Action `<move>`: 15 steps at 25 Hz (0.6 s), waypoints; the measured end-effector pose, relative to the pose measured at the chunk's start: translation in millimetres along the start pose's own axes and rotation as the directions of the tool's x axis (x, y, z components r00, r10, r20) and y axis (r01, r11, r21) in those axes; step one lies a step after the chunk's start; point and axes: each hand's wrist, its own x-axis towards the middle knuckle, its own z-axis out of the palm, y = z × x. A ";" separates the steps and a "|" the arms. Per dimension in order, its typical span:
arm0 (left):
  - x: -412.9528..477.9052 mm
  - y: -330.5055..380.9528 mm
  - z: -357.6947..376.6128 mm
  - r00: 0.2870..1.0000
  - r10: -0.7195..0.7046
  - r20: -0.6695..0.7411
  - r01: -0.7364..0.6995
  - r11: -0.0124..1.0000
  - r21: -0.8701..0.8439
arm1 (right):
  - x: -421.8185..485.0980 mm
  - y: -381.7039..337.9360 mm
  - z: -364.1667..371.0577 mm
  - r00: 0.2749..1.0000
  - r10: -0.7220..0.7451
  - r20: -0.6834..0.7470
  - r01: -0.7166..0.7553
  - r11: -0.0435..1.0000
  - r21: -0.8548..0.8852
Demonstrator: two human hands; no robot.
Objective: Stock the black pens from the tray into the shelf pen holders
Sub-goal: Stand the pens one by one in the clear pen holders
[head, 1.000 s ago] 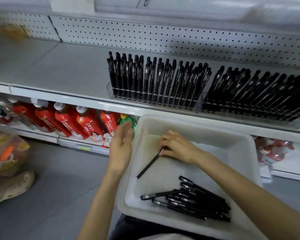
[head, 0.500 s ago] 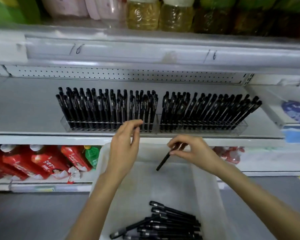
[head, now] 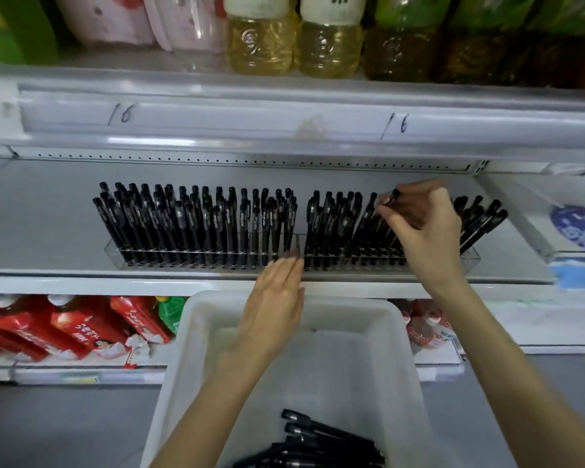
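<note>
A grey metal store shelf [head: 48,231] carries two clear plastic pen holders [head: 115,256] side by side, both crowded with upright black pens [head: 196,224]. Yellow drink bottles [head: 260,45] stand on the shelf above and red bottles [head: 75,329] on the one below. A white plastic tray [head: 196,332] in front holds loose pens [head: 328,440] at its near end. The right hand [head: 423,224] covers part of the right holder, pinching one black pen [head: 393,197] by its top. The left hand [head: 274,305] reaches flat, fingers together, toward the holders' front. Half a second ago the right hand held that pen low over the tray's far rim.

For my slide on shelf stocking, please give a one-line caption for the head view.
Right hand pinches a black pen at the right pen holder; left hand open over the white tray.
</note>
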 end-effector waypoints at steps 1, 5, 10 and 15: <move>-0.3 0.4 1.6 1.000 -0.001 0.003 0.001 1.000 0.015 | 0.2 2.3 2.3 1.000 -0.013 0.012 0.014 0.999 -0.034; -0.3 1.6 2.1 1.000 0.002 0.008 -0.003 0.999 0.050 | 0.1 6.6 6.3 0.999 -0.049 -0.018 0.048 0.997 -0.053; 0.6 0.3 0.7 0.999 -0.002 0.042 0.000 0.999 0.049 | 1.7 9.0 6.3 0.999 -0.053 -0.004 0.053 0.997 -0.062; 2.5 0.6 -4.3 0.997 0.023 0.069 -0.029 0.996 0.083 | 5.3 9.7 10.5 0.998 -0.058 0.014 0.059 0.995 -0.078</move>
